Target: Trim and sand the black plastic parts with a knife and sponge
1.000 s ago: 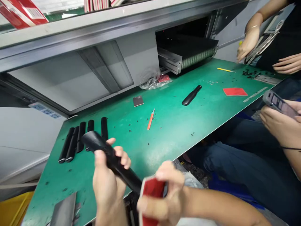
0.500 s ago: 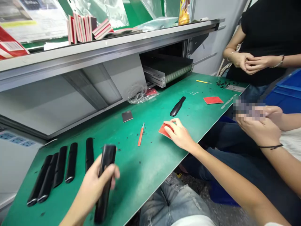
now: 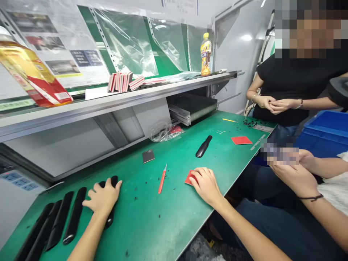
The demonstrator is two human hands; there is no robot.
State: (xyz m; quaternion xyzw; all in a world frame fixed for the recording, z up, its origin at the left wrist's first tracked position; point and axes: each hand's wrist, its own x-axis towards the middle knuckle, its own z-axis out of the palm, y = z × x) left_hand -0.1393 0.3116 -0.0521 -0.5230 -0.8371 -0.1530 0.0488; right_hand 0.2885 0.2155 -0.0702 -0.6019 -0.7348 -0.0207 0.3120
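On the left of the green table, my left hand lies with fingers spread over two long black plastic pieces. The right-hand piece shows below and above my palm; the other is mostly covered. My right hand rests at the middle of the table, its thumb and curled fingers on a red square pad. Between the hands lies a red-handled craft knife, blade pointing away. Left of my left hand, several similar black pieces lie side by side, among them one with a shiny end.
Farther back lie a black handle-shaped piece, a dark square pad, another red pad and a clear plastic bag. A shelf with bottles and stacked pads runs above. Two other people are at the right, beside a blue crate.
My left hand has set the black piece it held down beside another and spread its fingers. My right hand stays at the red pad. The view has tilted up.
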